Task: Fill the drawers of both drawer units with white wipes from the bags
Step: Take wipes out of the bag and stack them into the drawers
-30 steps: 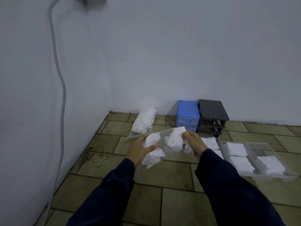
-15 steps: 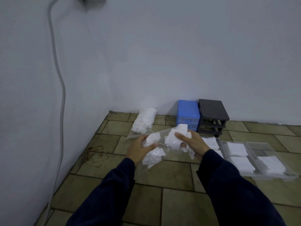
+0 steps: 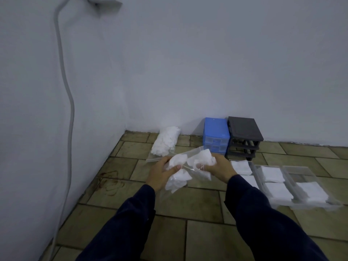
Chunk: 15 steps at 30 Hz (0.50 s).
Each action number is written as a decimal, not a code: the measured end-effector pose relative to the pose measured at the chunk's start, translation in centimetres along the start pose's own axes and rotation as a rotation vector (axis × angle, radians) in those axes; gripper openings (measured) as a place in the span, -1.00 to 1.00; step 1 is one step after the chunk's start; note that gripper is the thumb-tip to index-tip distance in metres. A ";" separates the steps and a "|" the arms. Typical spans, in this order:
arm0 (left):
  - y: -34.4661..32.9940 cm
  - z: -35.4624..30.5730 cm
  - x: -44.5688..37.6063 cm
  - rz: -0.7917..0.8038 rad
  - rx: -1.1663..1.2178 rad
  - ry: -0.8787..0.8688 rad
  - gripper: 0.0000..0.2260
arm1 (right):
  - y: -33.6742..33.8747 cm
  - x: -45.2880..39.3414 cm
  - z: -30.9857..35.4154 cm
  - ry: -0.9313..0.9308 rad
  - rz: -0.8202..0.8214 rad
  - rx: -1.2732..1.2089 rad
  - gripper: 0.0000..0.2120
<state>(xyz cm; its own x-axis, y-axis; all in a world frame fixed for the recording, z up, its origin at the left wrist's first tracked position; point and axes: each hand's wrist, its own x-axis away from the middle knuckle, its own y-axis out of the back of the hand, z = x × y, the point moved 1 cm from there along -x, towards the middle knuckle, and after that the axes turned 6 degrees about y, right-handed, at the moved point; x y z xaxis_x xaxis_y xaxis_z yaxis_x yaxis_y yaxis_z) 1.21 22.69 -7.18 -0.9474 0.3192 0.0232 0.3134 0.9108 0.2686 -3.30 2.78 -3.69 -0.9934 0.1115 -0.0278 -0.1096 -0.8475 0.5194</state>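
Holding a clear bag [image 3: 188,166] of white wipes [image 3: 178,178] in mid-air above the tiled floor [image 3: 203,206], left hand [image 3: 160,174] gripping its lower end, right hand [image 3: 218,167] pinching a bunch of wipes at the mouth. Probably best drawing out only a small flat stack, steadying the bag, then laying it square in the emptier clear drawer [image 3: 301,183] lying out on the floor. Waiting behind: blue drawer unit [image 3: 216,136], black drawer unit [image 3: 243,137], second bag [image 3: 166,141].

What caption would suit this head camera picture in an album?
Both hands, left and right, hold a clear bag of wipes beside floor drawers.
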 end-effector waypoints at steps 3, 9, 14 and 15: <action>-0.1 -0.5 0.2 -0.001 0.011 -0.026 -0.82 | -0.6 -0.1 0.5 -0.020 0.019 0.059 -0.68; 0.0 -0.8 0.5 0.016 0.033 -0.044 -0.82 | -0.8 0.0 0.9 -0.102 0.184 0.000 -0.88; 0.0 -0.9 0.6 0.023 0.023 -0.059 -0.84 | -1.0 -0.1 0.9 -0.110 0.237 -0.004 -0.79; 0.0 -0.9 0.5 0.022 0.017 -0.066 -0.83 | -1.0 -0.2 0.9 -0.117 0.262 0.024 -0.85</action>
<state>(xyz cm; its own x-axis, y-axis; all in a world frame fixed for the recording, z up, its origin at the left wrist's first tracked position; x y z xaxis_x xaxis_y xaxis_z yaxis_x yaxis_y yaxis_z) 0.66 22.65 -6.28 -0.9342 0.3551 -0.0344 0.3357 0.9076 0.2522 -2.96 4.07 -3.42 -0.9770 -0.0493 0.2073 0.1520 -0.8432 0.5157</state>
